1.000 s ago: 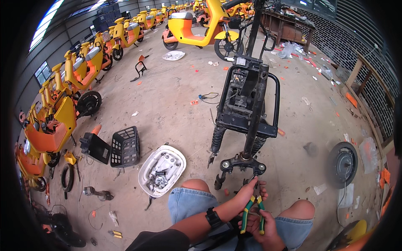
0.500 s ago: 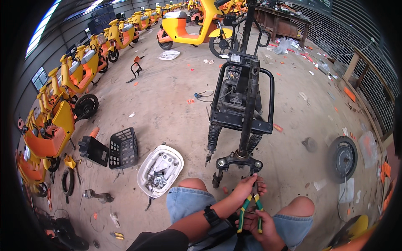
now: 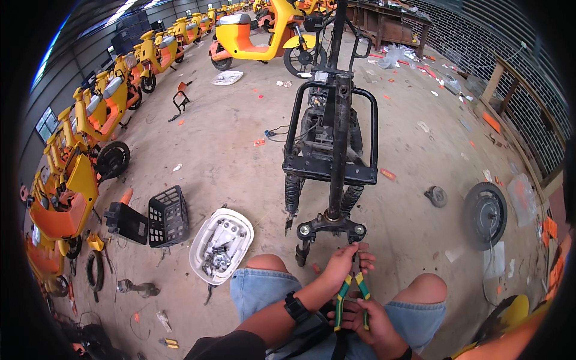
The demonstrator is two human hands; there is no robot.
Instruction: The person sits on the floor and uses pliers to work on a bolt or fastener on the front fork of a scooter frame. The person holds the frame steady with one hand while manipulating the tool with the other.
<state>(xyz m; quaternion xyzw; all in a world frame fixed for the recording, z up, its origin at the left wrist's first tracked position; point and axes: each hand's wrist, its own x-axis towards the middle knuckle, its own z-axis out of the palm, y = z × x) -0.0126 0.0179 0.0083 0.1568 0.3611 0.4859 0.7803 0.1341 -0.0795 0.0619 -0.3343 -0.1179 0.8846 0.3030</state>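
My left hand (image 3: 346, 264) has its fingers curled around something I cannot make out, just below the right end of the black fork clamp (image 3: 330, 230), at the jaws of green-and-yellow pliers (image 3: 342, 299). My right hand (image 3: 377, 323) grips the pliers' handles, which are spread apart, between my knees. Above my hands stands a black scooter frame (image 3: 373, 138) with coil springs, its steering tube upright through the clamp. A white plastic tray (image 3: 246, 235) of small metal parts lies on the floor beside my left knee.
A black crate (image 3: 171, 210) and box (image 3: 126, 227) sit left of the tray. Yellow scooters (image 3: 63, 204) line the left. A loose wheel (image 3: 483, 219) lies at right. Scattered litter, a workbench (image 3: 390, 27) and a wooden rack (image 3: 501, 90) are beyond, along the brick wall.
The view has shifted, so the frame, tray and wheel appear farther left and higher. My hands and the pliers stay below the fork clamp with much the same grip.
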